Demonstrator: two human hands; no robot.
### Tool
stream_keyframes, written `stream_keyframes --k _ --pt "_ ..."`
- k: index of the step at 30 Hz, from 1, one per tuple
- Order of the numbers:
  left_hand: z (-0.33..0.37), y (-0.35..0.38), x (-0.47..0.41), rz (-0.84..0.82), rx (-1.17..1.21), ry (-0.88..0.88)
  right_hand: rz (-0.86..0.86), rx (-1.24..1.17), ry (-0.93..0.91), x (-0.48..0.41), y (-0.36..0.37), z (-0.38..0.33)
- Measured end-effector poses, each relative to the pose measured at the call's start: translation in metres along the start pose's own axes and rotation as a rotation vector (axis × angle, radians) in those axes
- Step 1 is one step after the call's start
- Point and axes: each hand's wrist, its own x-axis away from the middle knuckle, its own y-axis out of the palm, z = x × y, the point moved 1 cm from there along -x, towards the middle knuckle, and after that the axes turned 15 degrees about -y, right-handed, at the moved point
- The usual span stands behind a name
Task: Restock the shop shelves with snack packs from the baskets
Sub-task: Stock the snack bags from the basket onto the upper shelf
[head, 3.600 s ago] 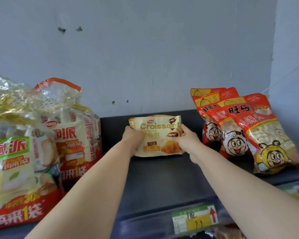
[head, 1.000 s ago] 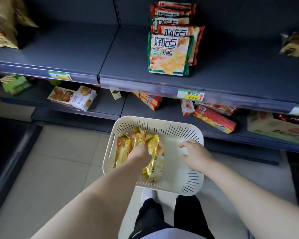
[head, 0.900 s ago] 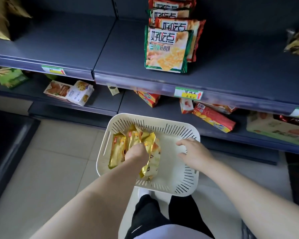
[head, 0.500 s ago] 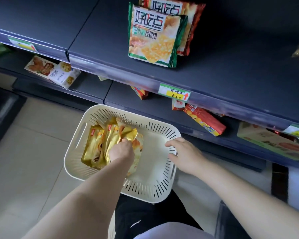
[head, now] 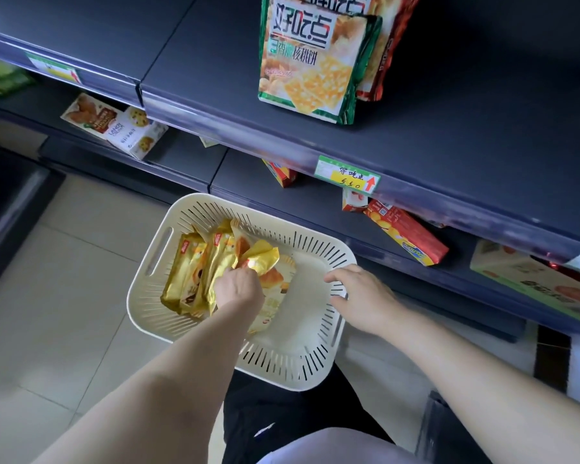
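Observation:
A cream slotted basket (head: 315, 360) sits on the floor in front of the shelves. Several gold croissant packs (head: 195, 266) stand on edge in its left half. My left hand (head: 238, 289) is down among them, its fingers closed on one gold pack (head: 260, 259) whose top sticks up. Another pack lies flat under my wrist. My right hand (head: 362, 296) rests on the basket's right rim with the fingers spread over it.
Dark blue shelves (head: 416, 155) run across the top. Green and red cracker bags (head: 312, 58) stand on the upper shelf. Biscuit boxes (head: 114, 125) and a red box (head: 406, 236) lie on the lower shelf. Beige tiled floor lies to the left.
Earlier both hands set a croissant pack on a high shelf. Since then my view dropped to the basket, my left hand closed on a gold pack and my right hand settled on the rim.

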Motion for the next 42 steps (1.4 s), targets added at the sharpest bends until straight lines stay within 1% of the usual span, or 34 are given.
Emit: stream_keyframes --k 4,6,8,11,14,16,18,20,22,24,26,28,30,32,33,34,36,37,38,39,40,42 --pt "-0.027 -0.006 0.000 -0.009 0.195 0.118 0.011 -0.014 0.027 -0.001 0.002 -0.014" --pt "-0.040 -0.013 -0.002 -0.070 0.312 0.191 0.023 -0.035 0.038 -0.001 0.005 -0.025" --pt "-0.053 -0.026 -0.003 -0.140 0.440 0.197 0.041 -0.056 0.054 -0.002 0.009 -0.036" --pt "-0.073 -0.048 -0.003 -0.214 0.627 0.151 0.052 -0.071 0.082 -0.003 0.018 -0.050" --pt "-0.093 -0.069 -0.002 -0.362 0.865 0.052 0.044 -0.030 0.106 -0.005 0.022 -0.065" --pt "-0.104 -0.080 -0.005 -0.449 0.992 -0.029 0.054 0.010 0.078 -0.006 0.023 -0.078" --pt "-0.113 -0.089 -0.008 -0.512 1.074 -0.095 0.073 0.034 0.005 -0.008 0.024 -0.093" --pt "-0.118 -0.100 -0.008 -0.576 1.127 -0.126 0.071 0.066 -0.089 -0.010 0.027 -0.110" --pt "-0.121 -0.110 -0.007 -0.664 1.153 -0.147 0.046 0.175 -0.176 -0.013 0.033 -0.123" --pt "-0.121 -0.121 -0.004 -0.731 1.142 -0.159 0.060 0.274 -0.203 -0.015 0.038 -0.132" --pt "-0.123 -0.131 -0.002 -0.767 1.121 -0.163 0.129 0.348 -0.186 -0.016 0.040 -0.139" --pt "-0.125 -0.138 -0.004 -0.776 1.118 -0.149 0.246 0.424 -0.175 -0.018 0.040 -0.144" --pt "-0.127 -0.145 -0.004 -0.770 1.111 -0.115 0.364 0.431 -0.171 -0.019 0.034 -0.151" --pt "-0.127 -0.150 -0.008 -0.732 1.107 -0.092 0.443 0.341 -0.142 -0.017 0.026 -0.158" --pt "-0.127 -0.152 -0.010 -0.706 1.117 -0.085 0.475 0.244 -0.090 -0.016 0.022 -0.160" --pt "-0.129 -0.155 -0.011 -0.658 1.136 -0.081 0.514 0.067 -0.007 -0.015 0.018 -0.161" --pt "-0.134 -0.159 -0.020 -0.487 1.153 -0.061 0.588 -0.451 0.146 -0.010 0.014 -0.158" --pt "-0.136 -0.161 -0.026 -0.410 1.140 -0.033 0.622 -0.706 0.178 -0.008 0.014 -0.156" --pt "-0.138 -0.161 -0.032 -0.367 1.125 -0.009 0.647 -0.879 0.199 -0.005 0.014 -0.156" --pt "-0.138 -0.161 -0.034 -0.363 1.118 0.008 0.657 -0.972 0.217 -0.001 0.014 -0.155" --pt "-0.140 -0.162 -0.032 -0.398 1.121 0.017 0.667 -1.028 0.233 0.002 0.014 -0.155" --pt "-0.142 -0.163 -0.023 -0.538 1.141 0.037 0.713 -1.094 0.266 0.007 0.015 -0.154"
